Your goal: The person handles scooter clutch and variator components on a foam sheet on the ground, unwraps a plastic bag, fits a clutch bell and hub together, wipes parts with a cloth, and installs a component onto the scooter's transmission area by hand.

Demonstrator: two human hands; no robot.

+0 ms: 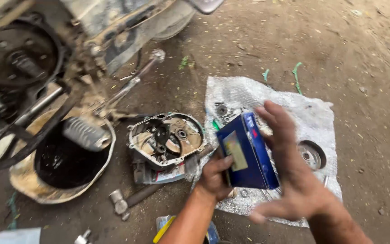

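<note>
My left hand [215,176] grips a small blue cardboard box [247,151] by its lower left edge, thumb on the front face. My right hand [290,167] is spread flat against the box's right side, fingers pointing up, slightly blurred. Both hands hover over a silvery plastic sheet [312,113] laid on the dirt ground. On the sheet lie small metal parts, including a round pulley-like part [311,155] just right of my right hand.
A dirty engine cover [165,138] lies left of the sheet. An oil-filled pan [64,165] with a footpeg over it sits under a stripped scooter engine [19,54]. A hammer [129,199] lies near my left forearm. A yellow-handled tool [164,228] is at the bottom edge.
</note>
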